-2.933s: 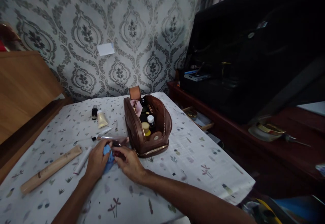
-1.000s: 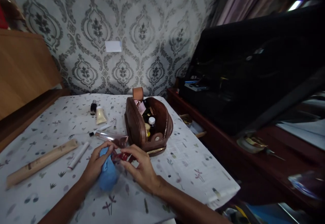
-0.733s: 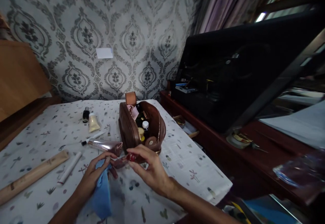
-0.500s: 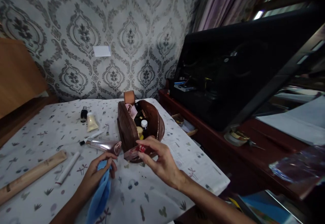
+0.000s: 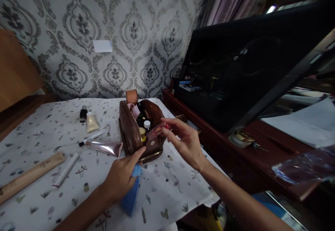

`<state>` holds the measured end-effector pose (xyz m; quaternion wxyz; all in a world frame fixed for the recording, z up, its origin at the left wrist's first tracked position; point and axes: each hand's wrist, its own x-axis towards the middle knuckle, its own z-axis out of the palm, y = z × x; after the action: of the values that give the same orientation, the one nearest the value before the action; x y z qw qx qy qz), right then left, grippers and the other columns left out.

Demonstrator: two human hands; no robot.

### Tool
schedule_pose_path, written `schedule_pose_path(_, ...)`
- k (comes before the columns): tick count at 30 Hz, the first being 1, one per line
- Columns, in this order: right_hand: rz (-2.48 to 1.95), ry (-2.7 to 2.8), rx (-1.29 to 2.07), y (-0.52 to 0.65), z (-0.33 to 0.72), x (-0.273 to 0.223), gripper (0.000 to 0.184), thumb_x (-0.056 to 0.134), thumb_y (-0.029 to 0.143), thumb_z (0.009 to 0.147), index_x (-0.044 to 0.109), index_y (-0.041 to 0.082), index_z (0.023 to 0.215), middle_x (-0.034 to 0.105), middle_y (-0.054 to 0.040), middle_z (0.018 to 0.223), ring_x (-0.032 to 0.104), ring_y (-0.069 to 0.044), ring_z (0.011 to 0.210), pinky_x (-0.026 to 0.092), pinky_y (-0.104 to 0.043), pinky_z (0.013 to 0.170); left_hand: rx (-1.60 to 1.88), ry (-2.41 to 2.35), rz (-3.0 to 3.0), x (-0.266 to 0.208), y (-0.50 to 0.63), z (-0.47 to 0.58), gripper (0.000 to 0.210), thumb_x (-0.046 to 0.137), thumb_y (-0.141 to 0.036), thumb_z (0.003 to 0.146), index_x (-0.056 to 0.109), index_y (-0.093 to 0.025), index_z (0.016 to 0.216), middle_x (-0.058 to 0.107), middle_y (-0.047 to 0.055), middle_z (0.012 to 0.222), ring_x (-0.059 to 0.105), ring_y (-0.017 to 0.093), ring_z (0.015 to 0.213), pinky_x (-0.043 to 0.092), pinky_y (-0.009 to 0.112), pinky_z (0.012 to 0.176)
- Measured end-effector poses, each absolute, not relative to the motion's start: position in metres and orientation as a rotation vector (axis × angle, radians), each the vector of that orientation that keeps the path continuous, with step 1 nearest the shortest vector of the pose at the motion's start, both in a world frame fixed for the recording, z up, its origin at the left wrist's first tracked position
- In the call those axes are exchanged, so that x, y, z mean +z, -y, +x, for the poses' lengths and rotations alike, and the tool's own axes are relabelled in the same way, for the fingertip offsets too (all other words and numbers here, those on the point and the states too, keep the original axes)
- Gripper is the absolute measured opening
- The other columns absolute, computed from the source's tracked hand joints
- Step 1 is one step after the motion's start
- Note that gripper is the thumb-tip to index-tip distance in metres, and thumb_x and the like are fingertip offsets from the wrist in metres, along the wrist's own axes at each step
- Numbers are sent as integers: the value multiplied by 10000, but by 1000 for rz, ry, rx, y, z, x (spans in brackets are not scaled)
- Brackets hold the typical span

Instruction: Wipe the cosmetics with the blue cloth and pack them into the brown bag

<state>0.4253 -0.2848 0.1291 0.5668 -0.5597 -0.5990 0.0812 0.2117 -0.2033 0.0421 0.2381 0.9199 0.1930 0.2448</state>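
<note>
My right hand (image 5: 187, 143) pinches a small clear tube with red on it, perhaps a lip gloss (image 5: 157, 130), over the open mouth of a brown cosmetic bag (image 5: 128, 129). Inside the bag show a white-capped bottle (image 5: 147, 124), a yellow-lidded container (image 5: 142, 131) and something pink (image 5: 134, 110). My left hand (image 5: 123, 171) is closed round a blue cloth (image 5: 130, 197) that hangs below it. Its index finger stretches to the bag's front edge and seems to touch it.
Left of the bag lie a shiny pink tube (image 5: 106, 147), a cream tube (image 5: 91, 122), a black-capped bottle (image 5: 83, 114), a white stick (image 5: 66, 171) and a long beige tube (image 5: 31, 177). A large black panel (image 5: 243, 63) leans on the dark red surface (image 5: 277, 147) at right.
My right hand has lifted the clear tube up and right, from the bag's front to over its opening. My left hand has moved right with the blue cloth, up to the bag's front edge.
</note>
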Motion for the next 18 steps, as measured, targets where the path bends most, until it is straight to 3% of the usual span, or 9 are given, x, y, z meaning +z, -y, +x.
schedule_pose_path(5, -1565, 1641, -166, 257, 448, 150, 229, 594, 285, 918, 662, 184, 1112, 714, -71, 978, 654, -193, 849, 508, -302, 706, 502, -587, 2524, 36, 203, 210, 940, 420, -42, 633, 288, -302, 1527, 726, 9, 991, 682, 206, 859, 540, 320, 760)
schedule_pose_path(9, -1918, 1920, -296, 230, 449, 161, 147, 630, 200, 878, 699, 170, 1006, 713, -89, 939, 613, -247, 966, 459, -348, 830, 349, -632, 2518, 38, 203, 207, 1022, 435, -17, 584, 245, -327, 1539, 710, 4, 1033, 669, 208, 899, 527, 319, 786)
schedule_pose_path(18, -2138, 2323, -164, 193, 455, 164, 149, 590, 184, 893, 685, 189, 1008, 706, -89, 1036, 562, -254, 1110, 310, -373, 931, 277, -624, 2492, 36, 203, 207, 1036, 443, -17, 582, 224, -324, 1547, 704, 18, 1121, 660, 223, 1018, 520, 343, 861)
